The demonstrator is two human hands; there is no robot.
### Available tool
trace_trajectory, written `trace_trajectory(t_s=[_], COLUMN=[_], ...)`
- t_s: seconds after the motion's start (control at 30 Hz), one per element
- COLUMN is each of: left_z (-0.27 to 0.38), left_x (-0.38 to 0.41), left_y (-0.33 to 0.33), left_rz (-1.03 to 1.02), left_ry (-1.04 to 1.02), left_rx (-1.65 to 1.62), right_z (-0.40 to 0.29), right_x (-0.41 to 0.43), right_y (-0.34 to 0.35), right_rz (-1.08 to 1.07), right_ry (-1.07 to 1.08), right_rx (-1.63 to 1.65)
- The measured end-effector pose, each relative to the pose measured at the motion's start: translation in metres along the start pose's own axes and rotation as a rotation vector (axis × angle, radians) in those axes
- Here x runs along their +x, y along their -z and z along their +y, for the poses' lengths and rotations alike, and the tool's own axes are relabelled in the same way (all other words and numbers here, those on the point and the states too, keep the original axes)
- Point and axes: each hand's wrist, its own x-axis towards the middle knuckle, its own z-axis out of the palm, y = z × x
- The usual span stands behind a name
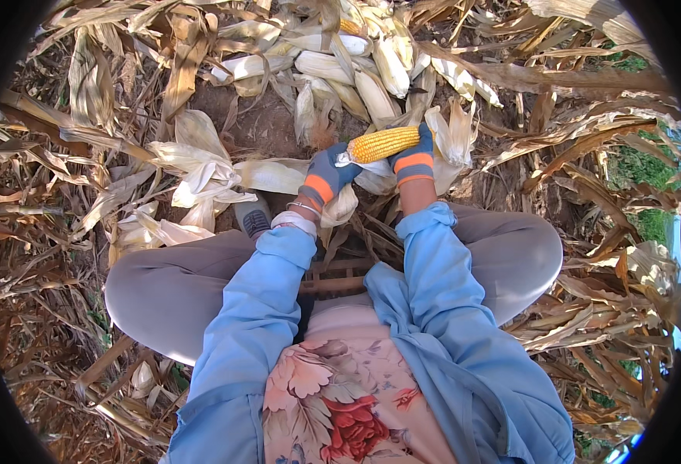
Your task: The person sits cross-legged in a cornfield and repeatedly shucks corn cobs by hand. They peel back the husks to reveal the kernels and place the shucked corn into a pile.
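Note:
A husked ear of yellow corn [385,145] lies slantwise between my two gloved hands, its kernels bare. My right hand [413,152], in a grey glove with orange bands, grips the ear's right end with the thumb over it. At the left end, my left hand [335,169] wears a matching glove and has hold of pale husk at the ear's base; its fingertips are partly hidden. Loose dry husk [341,206] hangs below the left wrist. Another pale husk [455,136] stands just right of my right hand.
Beyond my hands lies a pile of corn ears [340,66], most in pale husks. Stripped husks [201,168] lie to the left, near my shoe [253,216]. Dry corn stalks and leaves [595,87] cover the ground on both sides. Bare soil [253,119] shows ahead.

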Motion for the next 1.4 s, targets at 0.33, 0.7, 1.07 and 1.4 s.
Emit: trace_trajectory(t_s=[0.33,0.7,1.07,1.4], left_z=[0.009,0.027,0.060,-0.042], left_x=[0.005,-0.030,0.004,0.005], left_y=[0.051,0.177,0.085,0.119], left_rz=[0.093,0.857,0.016,0.005], left_ry=[-0.100,0.685,-0.301,0.031], left_rx=[0.020,1.076,0.794,0.294], right_z=[-0.014,-0.009,0.021,0.022], right_x=[-0.001,0.008,-0.007,0.008], right_y=[0.006,0.008,0.001,0.018], right_rz=[0.002,0.013,0.028,-0.021], right_ry=[-0.119,-0.111,-0.073,0.059], right_rx=[0.143,0.240,0.145,-0.368])
